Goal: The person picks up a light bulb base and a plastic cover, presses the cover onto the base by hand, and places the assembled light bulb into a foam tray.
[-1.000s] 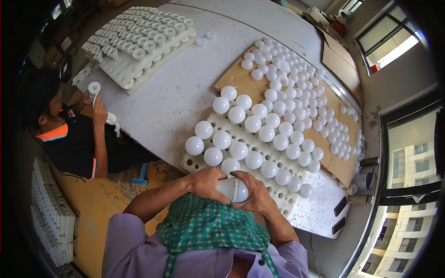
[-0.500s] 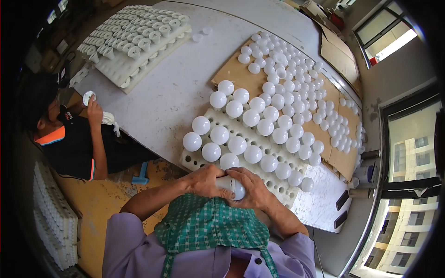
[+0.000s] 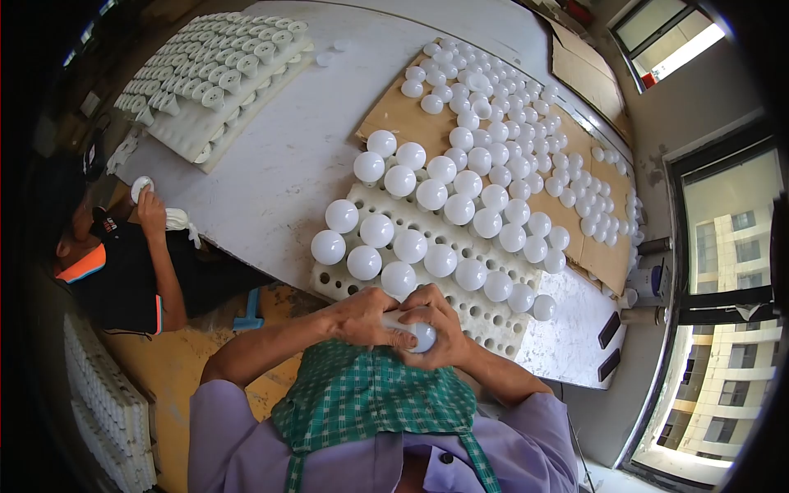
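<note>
Both of my hands are closed round one white bulb point(image 3: 422, 335) in front of the green checked apron point(image 3: 374, 386). My left hand point(image 3: 362, 316) grips its base end, and my right hand point(image 3: 440, 324) wraps the round dome end, which shows between the fingers. Just beyond my hands lies a pale foam tray point(image 3: 493, 324) with rows of holes. Rows of round white bulbs point(image 3: 440, 260) stand in the tray. The lower part of the held bulb is mostly hidden by my fingers.
Many white domes point(image 3: 526, 131) cover brown cardboard point(image 3: 394, 112) beyond the tray. Racks of white cup-shaped parts point(image 3: 193, 131) stand at the far left. A co-worker point(image 3: 123, 271) at the left holds a round white part point(image 3: 141, 187). Windows point(image 3: 731, 238) are at the right.
The view has shifted, so the table and trays appear slightly higher and further left. Both hands still hold the bulb, its dome now turned a little more toward the camera.
</note>
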Tool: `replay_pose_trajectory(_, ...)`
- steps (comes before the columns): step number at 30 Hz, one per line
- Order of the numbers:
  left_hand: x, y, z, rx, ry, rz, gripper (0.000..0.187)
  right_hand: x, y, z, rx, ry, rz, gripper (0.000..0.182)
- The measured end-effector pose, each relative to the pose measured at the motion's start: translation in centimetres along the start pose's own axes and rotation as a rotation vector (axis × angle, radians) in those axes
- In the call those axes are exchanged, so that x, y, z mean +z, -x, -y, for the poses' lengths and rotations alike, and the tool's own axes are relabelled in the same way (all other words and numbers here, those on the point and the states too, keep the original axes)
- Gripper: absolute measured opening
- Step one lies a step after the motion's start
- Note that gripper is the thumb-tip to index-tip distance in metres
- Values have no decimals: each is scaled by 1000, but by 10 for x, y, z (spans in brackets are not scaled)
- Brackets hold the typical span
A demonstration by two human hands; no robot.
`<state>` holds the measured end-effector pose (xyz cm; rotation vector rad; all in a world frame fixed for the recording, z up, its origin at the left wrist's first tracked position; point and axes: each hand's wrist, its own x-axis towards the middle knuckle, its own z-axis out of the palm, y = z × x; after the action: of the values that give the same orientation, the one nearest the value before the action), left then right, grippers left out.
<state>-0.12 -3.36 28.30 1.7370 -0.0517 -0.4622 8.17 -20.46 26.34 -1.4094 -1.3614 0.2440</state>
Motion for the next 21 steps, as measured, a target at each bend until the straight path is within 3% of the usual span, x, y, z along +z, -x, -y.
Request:
replay_pose_trajectory(1, -1, -3, 1, 11, 0, 22, 63, 1, 2, -1, 45, -8, -18, 51)
replay_pose_trajectory(3, -9, -6, 8, -185, 152, 80, 57, 6, 6, -2, 142, 21, -58, 58)
replay_pose_trajectory(5, 2, -12, 48, -146, 199, 49, 55, 11, 20, -10, 394, -62, -108, 65)
replay_pose_trajectory(7, 10, -12, 73, 86, 251, -300, 55, 0, 37, -11, 464, -28, -108, 70)
replay_pose_trajectory(8, 10, -5, 83, 89, 257, -284, 55, -6, 52, -12, 511, 69, -208, 70)
replay_pose_trajectory(10, 6, 15, 105, -48, 250, -481, 48, -25, 85, -11, 625, 204, -416, 71)
replay_pose_trajectory(12, -2, 38, 113, -305, 331, -657, 40, -52, 119, -2, 714, 375, -605, 70)
replay_pose_trajectory(14, -4, 57, 161, -377, 315, -899, 43, -83, 150, 7, 792, 663, -707, 69)
replay_pose_trajectory(15, -3, 60, 179, -379, 314, -888, 43, -96, 164, 9, 845, 818, -729, 70)
replay_pose_trajectory(17, -4, 64, 202, -343, -185, -1183, 54, -117, 191, 1, 899, 872, -788, 68)
replay_pose_trajectory(19, -11, 58, 203, -449, -220, -1114, 67, -126, 208, -19, 911, 901, -779, 70)
replay_pose_trajectory(21, -14, 49, 208, -527, -243, -887, 74, -130, 212, -33, 950, 1007, -553, 76)
